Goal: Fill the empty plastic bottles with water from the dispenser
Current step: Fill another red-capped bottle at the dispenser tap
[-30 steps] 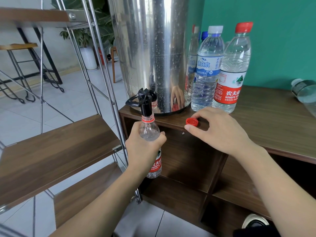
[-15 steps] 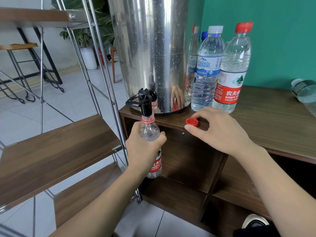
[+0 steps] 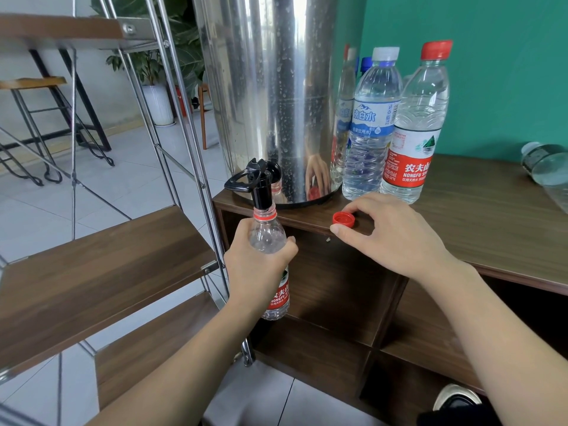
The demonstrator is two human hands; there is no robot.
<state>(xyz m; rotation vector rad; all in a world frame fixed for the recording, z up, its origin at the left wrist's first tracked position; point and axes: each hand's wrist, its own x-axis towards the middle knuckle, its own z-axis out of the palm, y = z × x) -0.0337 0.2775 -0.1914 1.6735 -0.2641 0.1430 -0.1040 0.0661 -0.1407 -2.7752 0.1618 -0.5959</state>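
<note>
Gripped bottle [image 3: 270,238] — left hand [image 3: 255,269] hides label.

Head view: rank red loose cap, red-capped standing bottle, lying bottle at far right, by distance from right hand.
From the right hand:
1. Loose red cap, at its fingertips on the cabinet edge.
2. Red-capped bottle, standing just behind.
3. Lying bottle, far right on the top.

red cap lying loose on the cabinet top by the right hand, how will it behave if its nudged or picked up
The red cap looks like small thin plastic, so probably very light and easily pinched. It lies open side up near the front edge of the cabinet top, so a nudge from the right hand would likely slide it, perhaps off.
</note>
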